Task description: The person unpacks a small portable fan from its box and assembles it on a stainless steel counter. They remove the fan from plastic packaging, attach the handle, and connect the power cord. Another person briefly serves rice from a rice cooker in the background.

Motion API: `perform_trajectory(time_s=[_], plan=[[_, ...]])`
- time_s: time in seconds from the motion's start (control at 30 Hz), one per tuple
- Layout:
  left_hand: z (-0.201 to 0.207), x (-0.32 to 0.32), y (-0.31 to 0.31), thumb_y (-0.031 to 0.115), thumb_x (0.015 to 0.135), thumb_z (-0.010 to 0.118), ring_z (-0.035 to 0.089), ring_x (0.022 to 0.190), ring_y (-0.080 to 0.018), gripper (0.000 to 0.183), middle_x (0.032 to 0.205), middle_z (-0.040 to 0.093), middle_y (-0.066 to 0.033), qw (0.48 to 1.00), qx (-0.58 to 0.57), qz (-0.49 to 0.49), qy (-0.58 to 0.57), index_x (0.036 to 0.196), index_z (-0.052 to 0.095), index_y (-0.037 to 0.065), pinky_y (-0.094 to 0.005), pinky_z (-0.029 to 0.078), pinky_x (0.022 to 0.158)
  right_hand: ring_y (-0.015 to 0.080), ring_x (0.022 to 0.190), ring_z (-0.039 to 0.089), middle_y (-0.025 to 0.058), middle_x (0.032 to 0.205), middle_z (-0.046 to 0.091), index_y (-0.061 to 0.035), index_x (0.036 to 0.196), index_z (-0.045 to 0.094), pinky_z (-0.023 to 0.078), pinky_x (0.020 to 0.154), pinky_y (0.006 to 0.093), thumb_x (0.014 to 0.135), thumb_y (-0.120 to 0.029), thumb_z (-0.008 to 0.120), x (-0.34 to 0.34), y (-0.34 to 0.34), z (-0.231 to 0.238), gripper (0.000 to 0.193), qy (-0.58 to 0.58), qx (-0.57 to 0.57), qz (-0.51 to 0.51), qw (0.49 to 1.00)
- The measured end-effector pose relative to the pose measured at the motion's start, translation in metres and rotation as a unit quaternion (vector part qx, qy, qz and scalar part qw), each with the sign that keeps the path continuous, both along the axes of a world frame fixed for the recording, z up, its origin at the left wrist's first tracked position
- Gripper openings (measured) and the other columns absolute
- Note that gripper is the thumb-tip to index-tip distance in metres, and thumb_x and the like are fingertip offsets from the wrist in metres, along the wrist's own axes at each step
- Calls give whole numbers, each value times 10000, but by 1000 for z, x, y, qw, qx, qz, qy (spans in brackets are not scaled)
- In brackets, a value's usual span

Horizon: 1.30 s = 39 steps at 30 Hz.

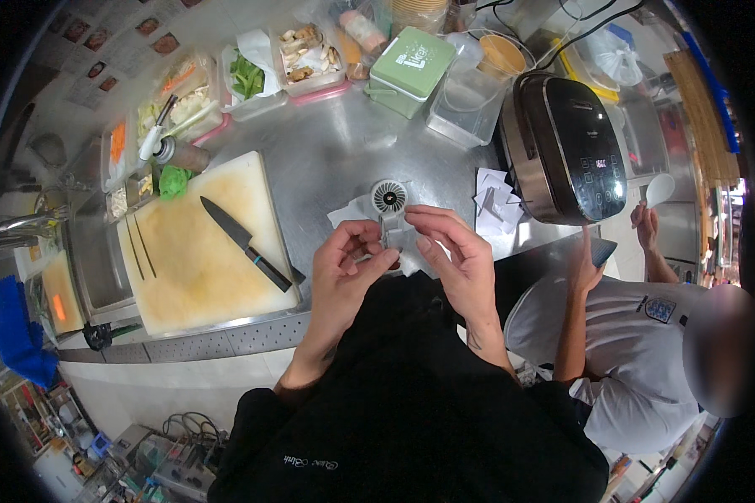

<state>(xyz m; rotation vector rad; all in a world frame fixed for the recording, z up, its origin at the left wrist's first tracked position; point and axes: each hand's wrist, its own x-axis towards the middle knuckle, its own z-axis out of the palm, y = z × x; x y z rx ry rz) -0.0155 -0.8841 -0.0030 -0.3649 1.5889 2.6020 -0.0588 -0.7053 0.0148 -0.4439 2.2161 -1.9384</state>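
Observation:
Close in front of me, at the counter's front edge, is a small white handheld fan (389, 198) with a round dark grille. My left hand (348, 264) is closed at the fan's left side, its fingers curled and its thumb pointing inward. From the right, my right hand (455, 256) closes in with bent fingers at the fan's neck and its thumb lower down. The fingers partly hide the lower body of the fan. Crumpled white paper (350, 213) lies beneath and beside it.
Left is a cutting board (172, 298) with a black-handled knife (245, 243) and thin chopsticks. Behind stand vegetable containers (247, 74), a green box (413, 67) and a clear tub (466, 109). A black cooker (566, 151) stands right, where a co-worker (621, 335) holds a white ladle (660, 189).

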Motion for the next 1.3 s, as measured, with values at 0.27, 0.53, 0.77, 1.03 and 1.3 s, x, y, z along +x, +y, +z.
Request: perform_trajectory(time_s=[0.27, 0.53, 0.77, 1.03, 1.3], plan=[[16, 5, -7, -66, 869, 774, 596, 943, -89, 348, 1087, 633, -62, 999, -5, -20, 24, 1177, 616, -23, -264, 600, 877, 129, 970, 691, 100, 1089, 708, 19, 1084, 722, 520, 884, 257, 928, 32, 711, 2, -9, 5, 157, -151, -146, -19, 977], [18, 6, 0, -32, 839, 819, 633, 962, -86, 345, 1060, 628, -58, 997, -68, 22, 35, 1133, 639, -27, -236, 609, 817, 215, 841, 705, 118, 953, 702, 4, 944, 748, 548, 734, 299, 794, 66, 793, 5, -16, 30, 167, 207, 101, -102, 968], [27, 6, 5, -1, 792, 847, 708, 848, -169, 372, 996, 644, -108, 946, -307, 54, 87, 1117, 666, -23, -286, 641, 719, 269, 806, 706, 112, 927, 694, 1, 921, 719, 555, 689, 332, 755, 61, 803, -2, -14, 17, 195, 243, 152, -40, 957], [25, 6, 3, -8, 796, 827, 768, 863, -249, 372, 1042, 677, -143, 933, -352, 12, 78, 1134, 672, -29, -317, 650, 741, 216, 737, 701, 108, 887, 683, 14, 903, 697, 548, 629, 294, 745, 98, 787, -8, -11, 12, 200, 249, 126, -2, 960], [24, 4, 4, -15, 835, 786, 762, 874, -259, 316, 1016, 683, -146, 917, -384, 7, 110, 1138, 698, -31, -317, 636, 729, 175, 683, 638, 93, 862, 629, 0, 893, 611, 530, 627, 268, 675, 130, 751, -15, -7, 14, 290, 198, 149, 42, 968]])
